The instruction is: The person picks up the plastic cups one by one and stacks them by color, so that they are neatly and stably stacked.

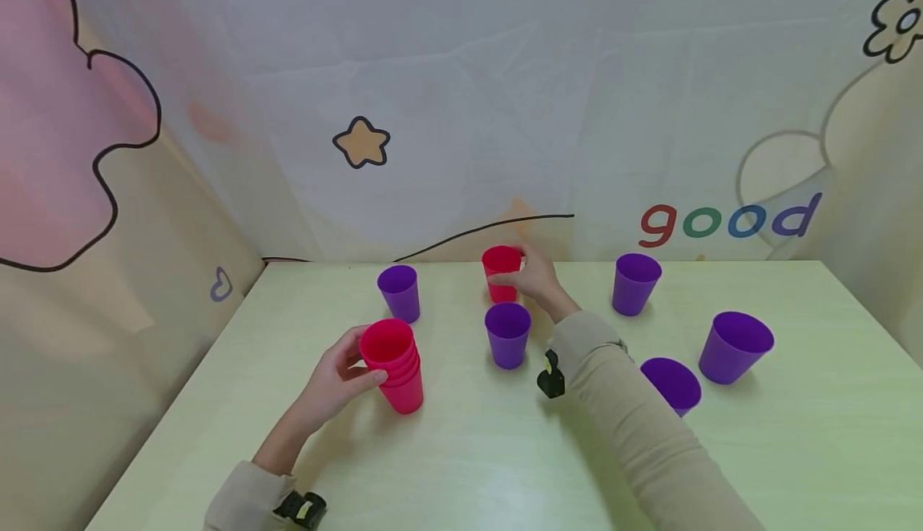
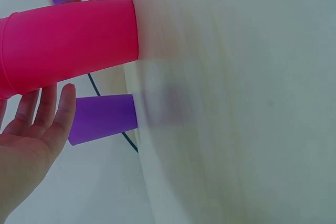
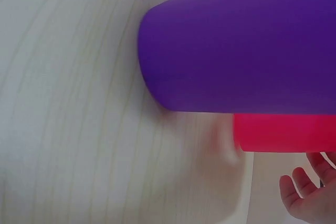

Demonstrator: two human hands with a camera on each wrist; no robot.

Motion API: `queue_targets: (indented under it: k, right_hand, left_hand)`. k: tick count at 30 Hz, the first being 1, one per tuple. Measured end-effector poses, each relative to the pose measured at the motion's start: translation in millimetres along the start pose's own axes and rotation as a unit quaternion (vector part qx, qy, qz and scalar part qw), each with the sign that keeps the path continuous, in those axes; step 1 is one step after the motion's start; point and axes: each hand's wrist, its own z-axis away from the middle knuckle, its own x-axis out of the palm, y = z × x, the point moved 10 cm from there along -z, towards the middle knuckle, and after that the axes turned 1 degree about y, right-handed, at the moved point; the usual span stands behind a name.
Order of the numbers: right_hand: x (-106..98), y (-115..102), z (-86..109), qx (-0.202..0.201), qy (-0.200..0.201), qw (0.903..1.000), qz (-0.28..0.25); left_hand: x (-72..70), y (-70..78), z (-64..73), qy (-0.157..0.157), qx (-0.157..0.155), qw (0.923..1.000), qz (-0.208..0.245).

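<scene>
Near the surface's (image 1: 469, 451) far edge, right hand (image 1: 539, 281) grips single red cup (image 1: 502, 293), behind purple cup (image 1: 508, 345); nearer left edge, left hand (image 1: 337, 376) holds red cup stack (image 1: 401, 379).

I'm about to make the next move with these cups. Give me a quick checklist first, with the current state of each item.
1. Left grip secure on red stack: ok, thumb and fingers are round its side.
2. Right grip secure on red cup: ok, thumb and fingers hold its sides.
3. Red cup's base off the table: cannot tell.
4. Straight path from red cup toward the person clear: not ok, the middle purple cup stands directly in front of it.
5. All five purple cups upright: ok, mouths up.
</scene>
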Motion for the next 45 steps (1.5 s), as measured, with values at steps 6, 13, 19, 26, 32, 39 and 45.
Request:
queue_targets:
  k: [6, 13, 19, 26, 32, 39, 45]
  right_hand:
    - [-2.5, -2.5, 0.2, 0.0, 0.005, 0.9996, -0.029]
    - [-5.9, -8.3, 1.4, -0.01, 0.014, 0.9991, -0.037]
    - [-10.5, -19.7, 6.0, -0.011, 0.018, 0.9982, -0.055]
    - [-20.9, -36.0, 12.3, -0.012, 0.025, 0.997, -0.072]
    - [-26.5, -44.3, 16.7, -0.019, 0.014, 0.9976, -0.065]
    - [-34.5, -54.4, 23.1, -0.032, 0.013, 0.9976, -0.06]
    - [-38.1, -62.1, 29.2, -0.04, 0.004, 0.9976, -0.057]
  left_hand:
    - [-0.8, -0.6, -0.9, -0.002, 0.004, 1.0, 0.002]
    - [0.0, -0.6, -0.8, -0.001, -0.001, 1.0, 0.005]
    - [1.1, 0.9, 0.1, -0.001, 0.004, 1.0, -0.004]
    - [0.5, 1.1, -0.1, 0.001, 0.003, 1.0, -0.009]
    - [1.4, 0.0, 0.3, -0.001, -0.003, 1.0, -0.004]
    - [1.5, 0.6, 0.5, -0.001, -0.001, 0.9999, -0.01]
    - [1.8, 0.6, 0.5, -0.001, -0.005, 0.9999, -0.011]
